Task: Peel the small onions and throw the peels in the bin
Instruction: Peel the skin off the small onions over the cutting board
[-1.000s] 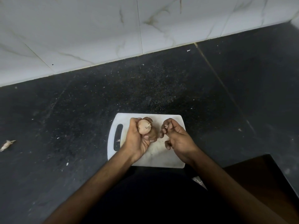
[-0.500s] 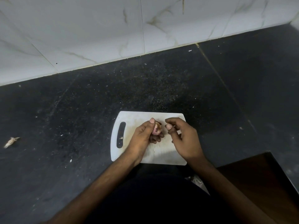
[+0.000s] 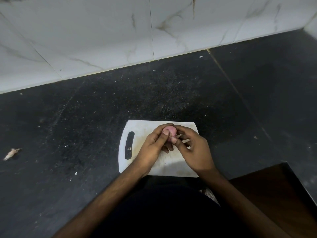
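Note:
A small pinkish onion is held above the white cutting board, near the board's far edge. My left hand grips it from the left, thumb pressed on its top. My right hand meets it from the right, with fingertips pinching at its lower side. Most of the onion is hidden behind the fingers. A tiny scrap of peel lies in the board's handle slot. No bin is in view.
The board lies on a dark speckled stone counter backed by a white marble-look tiled wall. A loose piece of peel rests far left on the counter. A brown wooden surface sits at the lower right.
Both hands have come together on the onion, away from me over the board. The onion shows pink now, where one second ago it looked tan with a dry tip.

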Tool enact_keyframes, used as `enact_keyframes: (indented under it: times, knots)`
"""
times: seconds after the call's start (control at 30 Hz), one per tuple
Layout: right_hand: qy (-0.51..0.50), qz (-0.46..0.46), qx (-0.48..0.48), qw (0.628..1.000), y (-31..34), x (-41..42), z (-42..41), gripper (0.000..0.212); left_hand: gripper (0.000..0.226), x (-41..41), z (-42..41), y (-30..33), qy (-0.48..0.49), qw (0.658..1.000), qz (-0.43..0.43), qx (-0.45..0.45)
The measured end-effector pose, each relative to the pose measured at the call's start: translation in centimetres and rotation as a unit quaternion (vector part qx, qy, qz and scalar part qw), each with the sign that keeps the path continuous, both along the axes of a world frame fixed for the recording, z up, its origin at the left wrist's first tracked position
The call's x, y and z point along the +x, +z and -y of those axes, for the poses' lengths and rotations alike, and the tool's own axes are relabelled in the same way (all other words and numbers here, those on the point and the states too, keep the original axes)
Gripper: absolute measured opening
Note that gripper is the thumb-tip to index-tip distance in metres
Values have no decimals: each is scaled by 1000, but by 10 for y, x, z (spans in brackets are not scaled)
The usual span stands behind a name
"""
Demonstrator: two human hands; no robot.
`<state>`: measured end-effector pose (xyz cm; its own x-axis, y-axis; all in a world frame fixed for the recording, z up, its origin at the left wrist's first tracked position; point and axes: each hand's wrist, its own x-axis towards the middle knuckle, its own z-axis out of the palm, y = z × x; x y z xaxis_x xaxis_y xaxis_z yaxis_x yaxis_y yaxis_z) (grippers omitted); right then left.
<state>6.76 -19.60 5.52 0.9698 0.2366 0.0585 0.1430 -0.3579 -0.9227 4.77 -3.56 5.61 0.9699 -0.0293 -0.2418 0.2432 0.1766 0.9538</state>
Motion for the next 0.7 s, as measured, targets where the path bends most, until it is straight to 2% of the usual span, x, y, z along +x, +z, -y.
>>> enact_keyframes:
  times: [0.17,0.43,0.53,0.7]
  knots:
    - [-28,-18,24,999,-5,-2,3,24,29,-5,-1,-1,-18,998,41,55]
    - [-34,-22,35,999,-17,-7,4,25,30,-14,1,-10,-22,996,48,68]
    - [-20,-22,35,999,-19,-10,5,27,30,-17,1,-12,-16,997,45,61]
    - [5,-20,26,999,-12,-9,7,28,31,-23,2,-11,-8,1000,26,-3]
